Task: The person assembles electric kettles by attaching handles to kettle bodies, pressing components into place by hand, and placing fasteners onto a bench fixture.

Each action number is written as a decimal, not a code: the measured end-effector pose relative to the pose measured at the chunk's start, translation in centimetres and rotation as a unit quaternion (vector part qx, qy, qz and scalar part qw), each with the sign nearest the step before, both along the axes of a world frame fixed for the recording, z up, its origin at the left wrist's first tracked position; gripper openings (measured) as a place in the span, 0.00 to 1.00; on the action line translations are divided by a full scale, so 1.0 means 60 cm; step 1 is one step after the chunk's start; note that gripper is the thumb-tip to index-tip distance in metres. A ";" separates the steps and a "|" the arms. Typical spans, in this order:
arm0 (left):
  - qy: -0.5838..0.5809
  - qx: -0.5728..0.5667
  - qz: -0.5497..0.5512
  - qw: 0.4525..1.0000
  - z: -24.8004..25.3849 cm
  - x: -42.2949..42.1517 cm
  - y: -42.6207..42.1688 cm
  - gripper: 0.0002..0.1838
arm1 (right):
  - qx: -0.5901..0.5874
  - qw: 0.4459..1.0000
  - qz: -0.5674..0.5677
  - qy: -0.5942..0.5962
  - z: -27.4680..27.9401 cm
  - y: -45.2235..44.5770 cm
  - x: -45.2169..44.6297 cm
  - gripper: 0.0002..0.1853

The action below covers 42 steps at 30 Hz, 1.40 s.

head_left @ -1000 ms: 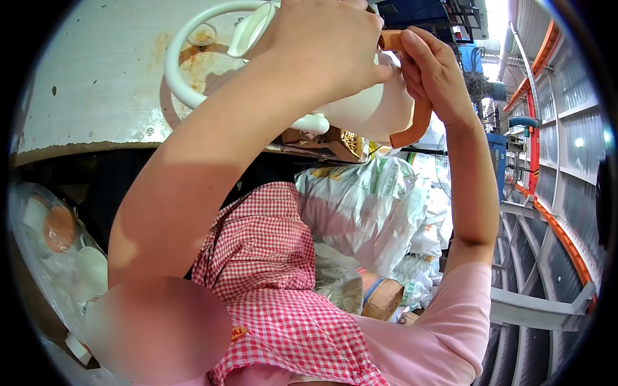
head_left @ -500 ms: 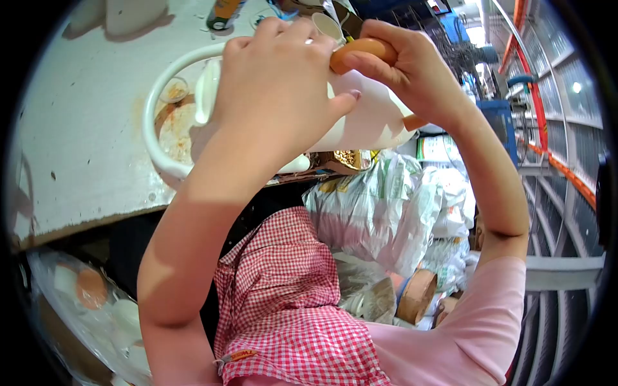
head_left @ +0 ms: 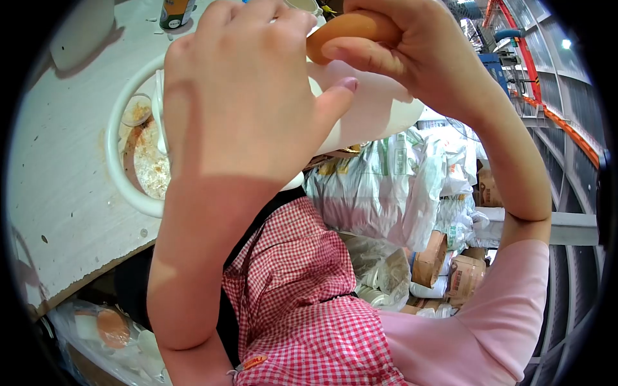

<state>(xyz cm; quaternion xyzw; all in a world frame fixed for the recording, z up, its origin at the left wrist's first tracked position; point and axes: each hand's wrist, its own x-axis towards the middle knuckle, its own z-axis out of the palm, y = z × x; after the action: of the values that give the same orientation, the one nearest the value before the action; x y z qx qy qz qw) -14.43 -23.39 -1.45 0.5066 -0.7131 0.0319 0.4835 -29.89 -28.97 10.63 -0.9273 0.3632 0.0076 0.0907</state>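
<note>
My left hand (head_left: 251,96) lies over a smooth white rounded piece (head_left: 383,106), its thumb along the near side and its fingers curled over the far side. My right hand (head_left: 418,55) is closed around a smooth orange-brown rounded pad (head_left: 354,32), thumb pressed along it. The pad's end meets the white piece close to my left fingers. Beneath and left of my left hand, a white ring-shaped rim (head_left: 114,154) surrounds a stained round surface. A small clear cup (head_left: 137,109) and a slim white part (head_left: 159,122) are inside it.
A white table (head_left: 71,174) extends left, with a can (head_left: 176,13) and a white moulded piece (head_left: 80,35) at the back. Plastic-wrapped bundles (head_left: 367,186) and cardboard boxes (head_left: 463,280) are stacked at the right. A clear bag (head_left: 109,341) of white pieces sits below the table edge.
The view has shifted, and both hands appear nearer and higher. My right hand still holds the orange-brown pad; its lower end, visible earlier below the hand, is now hidden.
</note>
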 end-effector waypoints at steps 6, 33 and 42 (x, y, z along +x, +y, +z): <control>0.032 0.022 -0.042 0.998 -0.007 0.006 -0.007 0.27 | -0.013 0.999 -0.035 0.003 -0.002 0.010 0.006 0.22; 0.172 0.176 -0.016 0.969 0.075 -0.066 -0.060 0.22 | -0.046 0.674 -0.285 -0.680 -0.266 0.056 -0.302 0.12; 0.229 0.181 0.154 0.944 0.149 0.220 0.097 0.13 | -0.077 0.883 -0.313 -0.340 -0.334 0.142 -0.321 0.08</control>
<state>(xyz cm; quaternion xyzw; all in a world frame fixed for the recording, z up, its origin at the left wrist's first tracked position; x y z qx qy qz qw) -1.23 -17.59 7.47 0.6832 -0.4902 -0.1403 0.5227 -49.14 -20.44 -9.39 -0.7153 0.5804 -0.3652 0.1344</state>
